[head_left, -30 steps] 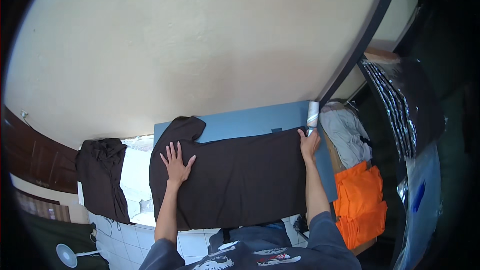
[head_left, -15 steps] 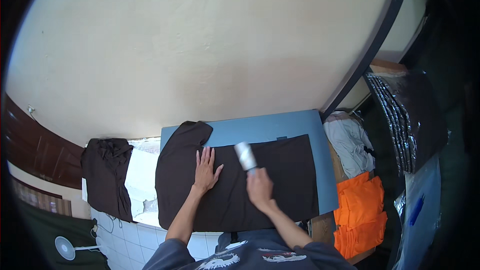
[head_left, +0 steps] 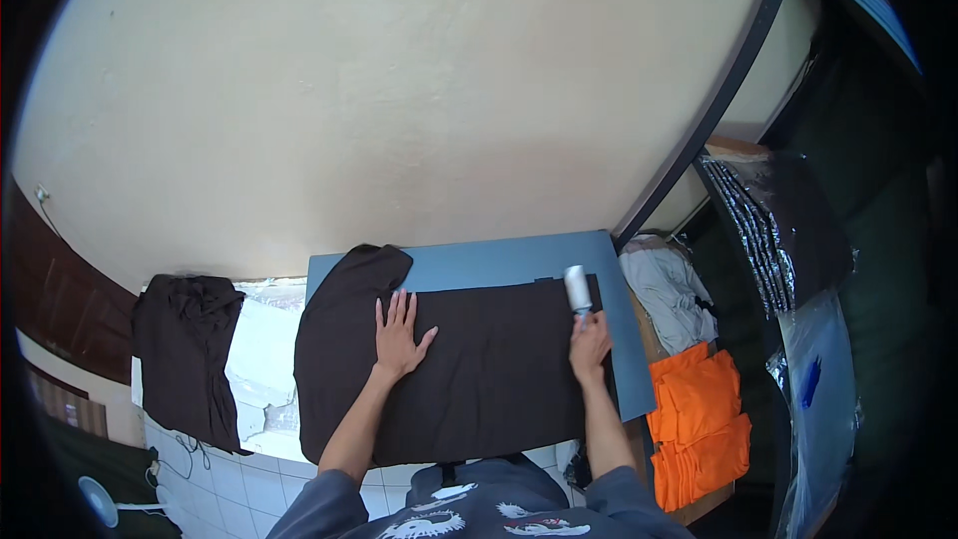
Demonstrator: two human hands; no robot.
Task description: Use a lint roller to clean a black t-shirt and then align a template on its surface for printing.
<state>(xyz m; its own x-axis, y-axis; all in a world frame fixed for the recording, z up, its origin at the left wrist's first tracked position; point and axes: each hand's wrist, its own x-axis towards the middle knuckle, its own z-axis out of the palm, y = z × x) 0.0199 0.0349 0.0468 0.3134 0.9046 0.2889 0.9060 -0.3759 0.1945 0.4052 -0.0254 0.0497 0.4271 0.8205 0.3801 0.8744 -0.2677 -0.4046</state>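
A dark brown garment (head_left: 479, 369) lies spread over a blue board (head_left: 469, 262), one sleeve folded up at its far left. Flat on the cloth, fingers spread, my left hand (head_left: 401, 344) presses near the garment's upper left part. My right hand (head_left: 590, 344) is wrapped round the handle of a lint roller (head_left: 578, 289) with a white cylindrical head. The roller head lies over the garment's far right corner, close to the bare strip of board.
Another dark garment (head_left: 190, 359) hangs over a white surface (head_left: 264, 349) at the left. To the right sit a grey cloth pile (head_left: 669, 289), orange folded clothes (head_left: 699, 419) and stacked plastic packages (head_left: 778, 240). A dark post (head_left: 714, 100) rises at the back right; a white fan (head_left: 98, 502) stands lower left.
My right hand has carried the lint roller from the garment's middle to its right edge. My left hand stays flat on the cloth. The whole view has shifted slightly.
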